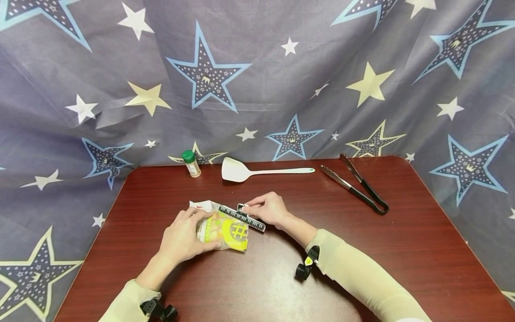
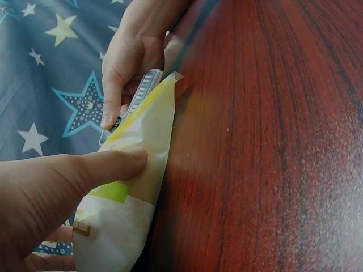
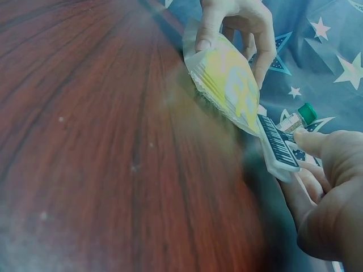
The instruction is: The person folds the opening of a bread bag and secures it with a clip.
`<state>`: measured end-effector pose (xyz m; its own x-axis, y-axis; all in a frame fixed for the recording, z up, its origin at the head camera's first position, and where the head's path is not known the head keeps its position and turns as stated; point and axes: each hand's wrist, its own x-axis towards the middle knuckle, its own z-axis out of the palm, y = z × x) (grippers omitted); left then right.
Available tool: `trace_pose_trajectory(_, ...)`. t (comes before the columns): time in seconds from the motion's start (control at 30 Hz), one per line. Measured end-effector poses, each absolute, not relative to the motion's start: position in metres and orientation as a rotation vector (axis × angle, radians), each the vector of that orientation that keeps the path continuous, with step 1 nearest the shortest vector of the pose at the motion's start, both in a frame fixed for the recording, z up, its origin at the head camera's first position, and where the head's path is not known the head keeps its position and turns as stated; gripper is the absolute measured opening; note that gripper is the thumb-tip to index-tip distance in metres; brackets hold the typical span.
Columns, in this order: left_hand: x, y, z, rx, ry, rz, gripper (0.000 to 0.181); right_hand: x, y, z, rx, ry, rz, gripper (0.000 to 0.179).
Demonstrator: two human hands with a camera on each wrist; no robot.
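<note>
A yellow-and-white plastic food bag (image 1: 215, 230) lies on the table left of the middle. My left hand (image 1: 183, 235) grips its left part, thumb on the near side and fingers over the far side; in the left wrist view the thumb presses into the film of the bag (image 2: 136, 170). Between thumb and fingers, my right hand (image 1: 268, 209) pinches the handle of a long bag clip (image 1: 251, 221) with a piano-key pattern. The clip (image 3: 278, 144) meets the bag's right-hand edge; whether its jaws clamp the film I cannot tell.
Along the table's back edge stand a green-capped spice jar (image 1: 192, 164) and, to its right, a white spatula (image 1: 237, 170) lying flat. Black-handled metal tongs (image 1: 358, 185) lie spread at the back right. A star-patterned curtain (image 1: 257, 80) hangs behind the table (image 1: 362, 259).
</note>
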<state>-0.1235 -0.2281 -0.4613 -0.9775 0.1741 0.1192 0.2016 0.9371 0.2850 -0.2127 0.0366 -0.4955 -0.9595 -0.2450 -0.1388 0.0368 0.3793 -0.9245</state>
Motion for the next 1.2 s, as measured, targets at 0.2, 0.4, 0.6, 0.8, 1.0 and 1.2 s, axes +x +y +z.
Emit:
trace_pose_trajectory(0.2,-0.124,-0.228,-0.463,-0.293,-3.0,-0.45,0.085,-0.216,0.031,-0.495,-0.19,2.418,-1.592,0.025)
trace_pose_trajectory(0.4,-0.125,-0.228,-0.462,-0.297,-3.001,-0.446,0.086,-0.219,0.026,-0.495,-0.176,2.401,-1.597,0.024)
trace_pose_trajectory(0.6,-0.124,-0.228,-0.462,-0.301,-3.002,-0.446,0.085,-0.22,0.022,-0.496,-0.163,2.401,-1.602,0.024)
trace_pose_trajectory(0.8,-0.124,-0.228,-0.462,-0.3,-3.007,-0.444,0.085,-0.221,0.019,-0.495,-0.158,2.422,-1.572,0.024)
trace_pose_trajectory(1.0,-0.125,-0.228,-0.463,-0.299,-3.009,-0.444,0.085,-0.223,0.017,-0.496,-0.184,2.44,-1.563,0.023)
trace_pose_trajectory(1.2,-0.125,-0.228,-0.463,-0.294,-3.011,-0.446,0.085,-0.224,0.015,-0.499,-0.206,2.469,-1.558,0.023)
